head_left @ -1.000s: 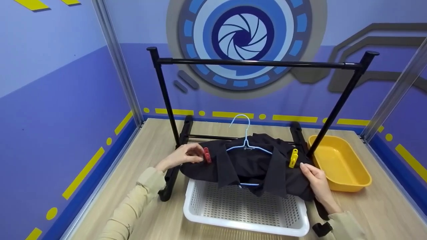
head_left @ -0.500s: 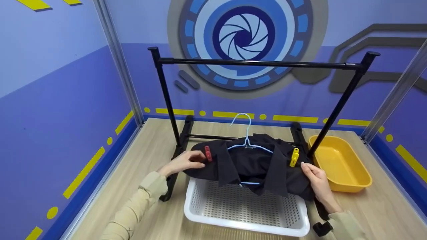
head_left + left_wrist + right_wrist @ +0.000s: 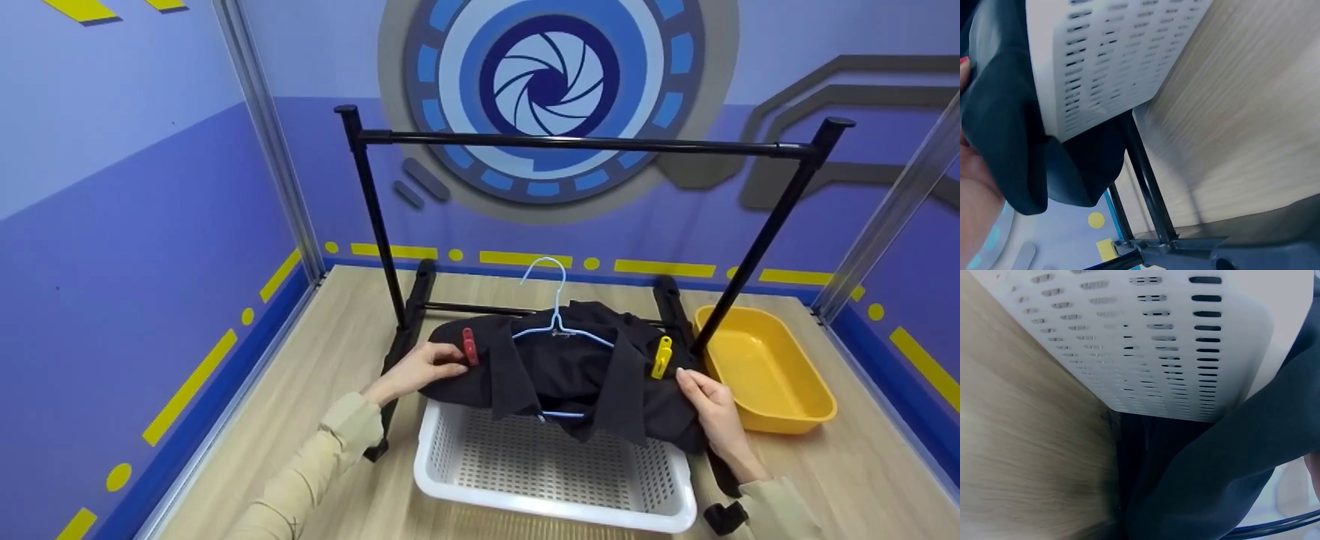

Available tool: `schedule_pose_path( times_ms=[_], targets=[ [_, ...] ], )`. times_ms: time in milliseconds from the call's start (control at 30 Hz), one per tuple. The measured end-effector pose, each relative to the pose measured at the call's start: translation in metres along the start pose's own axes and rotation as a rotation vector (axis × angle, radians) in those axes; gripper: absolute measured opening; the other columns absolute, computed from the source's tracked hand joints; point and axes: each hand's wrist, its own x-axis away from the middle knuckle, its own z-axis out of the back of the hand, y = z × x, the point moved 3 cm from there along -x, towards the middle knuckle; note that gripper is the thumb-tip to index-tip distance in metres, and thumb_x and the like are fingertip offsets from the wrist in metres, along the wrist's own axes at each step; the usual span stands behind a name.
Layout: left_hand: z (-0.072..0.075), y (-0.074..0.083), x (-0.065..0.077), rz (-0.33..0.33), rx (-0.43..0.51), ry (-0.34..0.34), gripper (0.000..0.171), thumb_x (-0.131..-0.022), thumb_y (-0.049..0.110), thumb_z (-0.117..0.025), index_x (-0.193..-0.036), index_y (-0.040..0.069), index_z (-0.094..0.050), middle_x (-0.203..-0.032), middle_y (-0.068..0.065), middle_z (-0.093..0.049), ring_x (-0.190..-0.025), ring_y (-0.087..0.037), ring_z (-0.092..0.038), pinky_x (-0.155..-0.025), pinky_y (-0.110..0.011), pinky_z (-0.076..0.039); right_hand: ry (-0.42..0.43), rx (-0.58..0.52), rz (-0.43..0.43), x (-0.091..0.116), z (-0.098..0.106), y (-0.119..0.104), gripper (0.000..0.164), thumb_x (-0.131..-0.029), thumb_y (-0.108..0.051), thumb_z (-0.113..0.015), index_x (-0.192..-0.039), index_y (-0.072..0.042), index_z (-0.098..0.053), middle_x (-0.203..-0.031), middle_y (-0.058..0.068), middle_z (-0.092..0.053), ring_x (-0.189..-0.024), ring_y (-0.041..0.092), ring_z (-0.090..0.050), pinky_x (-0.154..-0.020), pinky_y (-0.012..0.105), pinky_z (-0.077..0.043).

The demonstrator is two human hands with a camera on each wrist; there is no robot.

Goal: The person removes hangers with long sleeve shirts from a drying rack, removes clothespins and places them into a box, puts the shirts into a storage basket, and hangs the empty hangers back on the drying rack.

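A black collared shirt (image 3: 566,375) is draped on a light blue wire hanger (image 3: 559,300), partly over the white basket. A red clothespin (image 3: 469,346) sits on the left shoulder and a yellow clothespin (image 3: 661,358) on the right shoulder. My left hand (image 3: 416,371) holds the cloth right beside the red clothespin, thumb and fingers bent around it. Dark folds of the shirt (image 3: 1010,129) hang by that hand in the left wrist view. At the right shoulder, just below the yellow clothespin, my right hand (image 3: 712,412) pinches the shirt, thumb on top.
A perforated white basket (image 3: 555,510) stands in front, beneath the shirt. The black garment rack (image 3: 585,142) rises behind, its bar high and its feet on the wooden table (image 3: 360,480). To the right lies a yellow tray (image 3: 757,367). Printed walls enclose the back and sides.
My left hand has shifted slightly to the right with the red clothespin and the shirt's left shoulder. The right hand stays on the shirt, almost still.
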Motion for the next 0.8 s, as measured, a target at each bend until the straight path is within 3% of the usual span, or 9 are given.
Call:
schedule_pose_path(
  times_ms=[133, 367, 567, 800],
  targets=[
    [-0.003, 0.0, 0.0, -0.025, -0.038, 0.026, 0.012, -0.088, 0.008, -0.058, -0.085, -0.002, -0.062, -0.075, -0.007, -0.057, -0.064, -0.013, -0.042, -0.061, -0.023, -0.034, -0.002, 0.014, -0.01, 0.001, -0.002, -0.004, 0.019, -0.093, 0.007, -0.041, -0.083, 0.014, -0.056, -0.069, 0.009, -0.054, -0.062, 0.013, -0.051, -0.056, 0.023, -0.041],
    [-0.013, -0.036, -0.005, -0.031, -0.051, 0.119, 0.011, -0.087, 0.019, -0.061, -0.087, 0.009, -0.067, -0.083, 0.004, -0.062, -0.072, -0.01, -0.052, -0.068, -0.027, -0.041, -0.023, 0.016, 0.006, 0.003, -0.008, -0.015, 0.021, -0.093, 0.01, -0.038, -0.08, 0.013, -0.055, -0.067, 0.01, -0.052, -0.061, 0.013, -0.05, -0.055, 0.023, -0.04],
    [-0.016, -0.036, -0.003, -0.052, -0.005, 0.186, 0.009, -0.085, 0.017, -0.063, -0.086, 0.008, -0.066, -0.083, 0.004, -0.062, -0.073, -0.011, -0.051, -0.067, -0.028, -0.041, -0.046, 0.036, 0.061, 0.003, -0.011, -0.02, 0.021, -0.092, 0.012, -0.038, -0.078, 0.011, -0.054, -0.065, 0.013, -0.048, -0.06, 0.013, -0.046, -0.054, 0.023, -0.036],
    [-0.017, -0.036, -0.003, -0.066, 0.001, 0.259, 0.006, -0.083, 0.013, -0.066, -0.085, 0.007, -0.064, -0.081, 0.004, -0.062, -0.071, -0.009, -0.051, -0.065, -0.026, -0.04, -0.034, 0.091, 0.043, 0.001, -0.011, -0.022, 0.018, -0.091, 0.012, -0.042, -0.082, 0.011, -0.058, -0.07, 0.013, -0.054, -0.064, 0.013, -0.049, -0.059, 0.023, -0.038]
  ],
)
